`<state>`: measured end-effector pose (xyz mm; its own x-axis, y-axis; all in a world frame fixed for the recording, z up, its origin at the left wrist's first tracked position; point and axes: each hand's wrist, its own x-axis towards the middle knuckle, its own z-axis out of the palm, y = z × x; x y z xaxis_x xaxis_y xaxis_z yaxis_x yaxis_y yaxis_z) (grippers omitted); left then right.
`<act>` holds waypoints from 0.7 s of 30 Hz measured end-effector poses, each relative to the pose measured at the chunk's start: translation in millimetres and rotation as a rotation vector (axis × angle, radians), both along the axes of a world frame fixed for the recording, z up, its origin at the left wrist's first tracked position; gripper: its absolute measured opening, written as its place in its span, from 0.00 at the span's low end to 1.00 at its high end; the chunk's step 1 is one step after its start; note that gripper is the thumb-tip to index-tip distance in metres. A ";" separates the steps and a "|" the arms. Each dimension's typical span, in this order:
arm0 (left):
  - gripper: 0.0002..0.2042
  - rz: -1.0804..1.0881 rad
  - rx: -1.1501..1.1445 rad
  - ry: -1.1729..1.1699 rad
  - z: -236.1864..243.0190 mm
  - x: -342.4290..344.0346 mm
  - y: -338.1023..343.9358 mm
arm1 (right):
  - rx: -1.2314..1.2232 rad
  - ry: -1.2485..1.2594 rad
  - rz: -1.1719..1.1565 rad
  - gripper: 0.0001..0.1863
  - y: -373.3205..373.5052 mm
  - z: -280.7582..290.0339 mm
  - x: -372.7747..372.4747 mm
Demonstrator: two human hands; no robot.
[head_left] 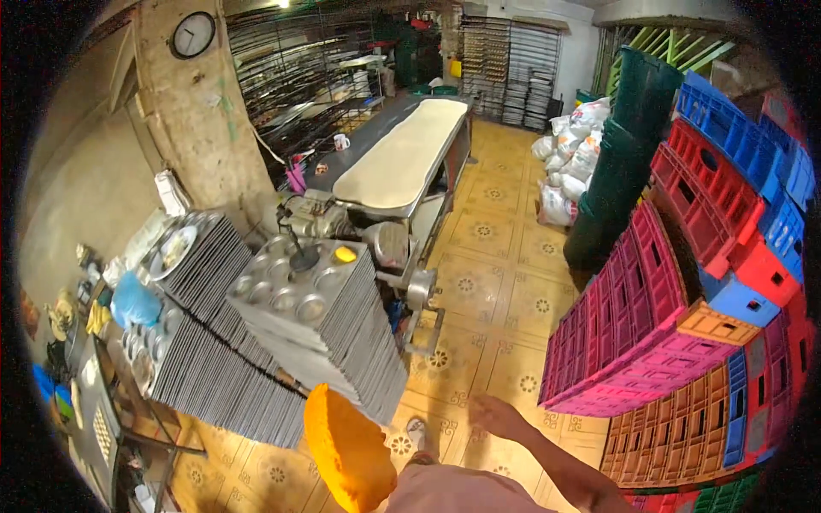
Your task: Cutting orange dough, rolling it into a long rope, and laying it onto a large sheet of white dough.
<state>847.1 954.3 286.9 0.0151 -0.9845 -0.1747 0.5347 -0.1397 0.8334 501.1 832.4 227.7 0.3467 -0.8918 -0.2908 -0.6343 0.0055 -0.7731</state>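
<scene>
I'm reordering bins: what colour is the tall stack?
Bin stack: dark green, best in the head view.

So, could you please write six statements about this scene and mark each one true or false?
1. The right hand grips the large orange thing. False: the right hand is apart from it.
2. A round clock hangs on the pillar. True.
3. The long pale sheet lies on the floor. False: it lies on the table.
4. White sacks lie to the left of the tall green tubs. True.
5. The crates stand on the picture's left side. False: they stand on its right.
6. A small yellow thing lies on top of a tray stack. True.
</scene>
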 end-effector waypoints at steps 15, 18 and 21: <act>0.36 -0.003 0.030 0.105 -33.9 -27.9 -228.6 | 0.319 -0.071 -0.193 0.33 -180.2 -73.3 -67.9; 0.36 0.023 -0.003 0.105 -24.9 -98.0 -323.7 | 0.276 -0.009 -0.162 0.33 -240.9 -78.6 -105.9; 0.36 0.031 -0.021 0.111 10.5 -158.5 -436.7 | 0.203 -0.034 -0.238 0.33 -287.2 -108.5 -172.1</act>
<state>688.6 517.6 297.4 0.0273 -0.9873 -0.1562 0.6277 -0.1047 0.7714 328.9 545.2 119.3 0.1478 -0.8741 -0.4627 -0.5706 0.3068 -0.7618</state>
